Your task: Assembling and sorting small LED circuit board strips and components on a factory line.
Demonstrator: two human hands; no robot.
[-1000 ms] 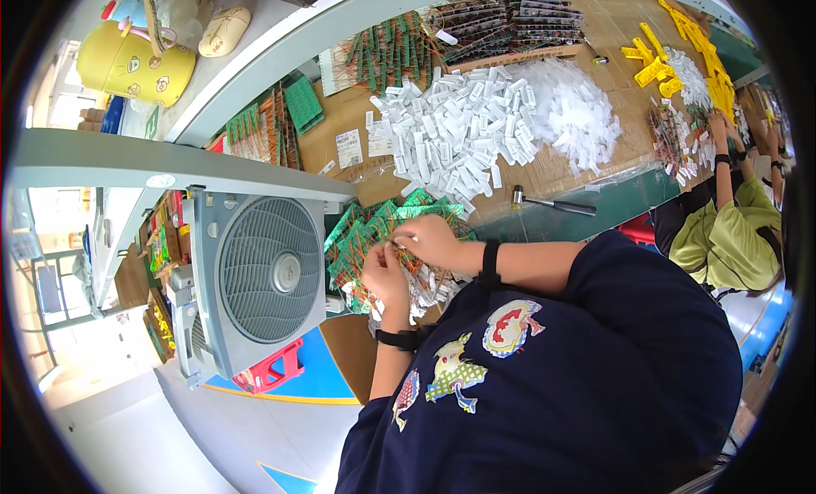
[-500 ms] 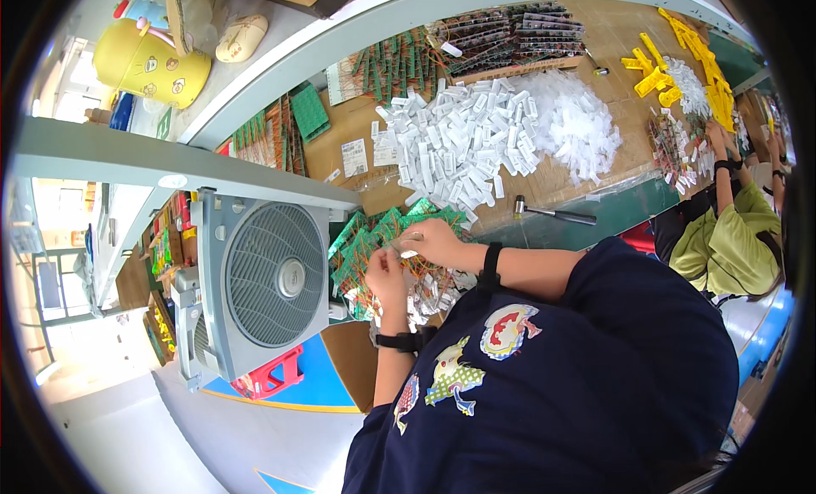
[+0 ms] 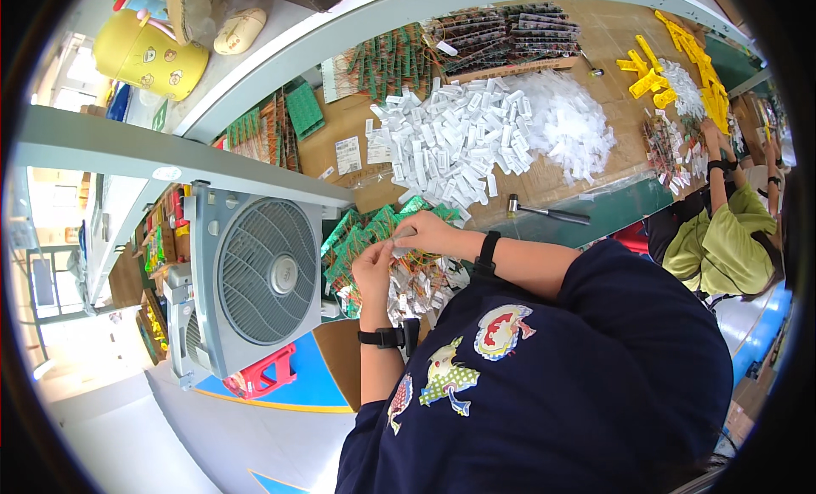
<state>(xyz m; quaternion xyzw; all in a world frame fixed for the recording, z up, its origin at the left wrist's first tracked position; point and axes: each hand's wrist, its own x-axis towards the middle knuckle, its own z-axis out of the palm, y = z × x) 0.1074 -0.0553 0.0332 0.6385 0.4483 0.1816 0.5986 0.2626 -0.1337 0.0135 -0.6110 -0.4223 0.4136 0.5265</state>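
My left hand and my right hand meet fingertip to fingertip, both closed in a pinch. Whatever they hold is too small to name. Under and around them lies a heap of green circuit boards with thin orange and red wires. On the near side of this heap, small white pieces hang among the wires. Just beyond my hands spreads a large pile of white plastic housings, and beside it a pile of clear plastic pieces.
A small hammer lies at the table's near edge. A grey box fan stands to the left beneath a metal beam. Stacked circuit boards and yellow plastic parts sit farther back. A co-worker in a green shirt works at right.
My left hand has shifted slightly up and left, its wrist turning straighter. My right hand stays nearly in place, still pinching at the left fingertips. The whole view has shifted slightly.
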